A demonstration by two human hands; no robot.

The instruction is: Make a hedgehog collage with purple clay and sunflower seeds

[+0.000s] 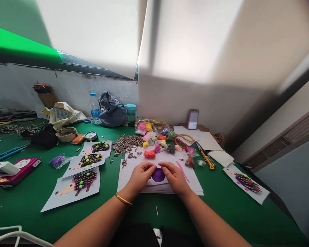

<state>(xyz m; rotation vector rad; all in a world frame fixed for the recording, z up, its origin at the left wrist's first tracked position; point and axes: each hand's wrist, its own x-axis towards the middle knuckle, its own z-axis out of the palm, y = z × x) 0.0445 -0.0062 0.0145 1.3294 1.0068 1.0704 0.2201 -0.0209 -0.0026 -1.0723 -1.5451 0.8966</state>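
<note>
A flat, rounded piece of purple modelling clay (158,175) shows between my hands, over the stack of white paper (123,183). My left hand (143,174), with a gold bangle on the wrist, pinches its upper left edge between thumb and fingers. On the other side my right hand (174,176) is closed on the upper right edge. The fingertips nearly meet and hide the top of the clay. To the right of my right hand lies a pink plastic modelling tool (182,171). Sunflower seeds (127,144) are heaped beyond the paper.
Clay packets (149,154) and scissors (181,141) lie behind the paper, a utility knife (208,158) to the right. Hedgehog pictures (78,185) lie at left, another hedgehog card (247,183) at right. A blue bag (113,113) and teal cup (131,115) stand by the wall.
</note>
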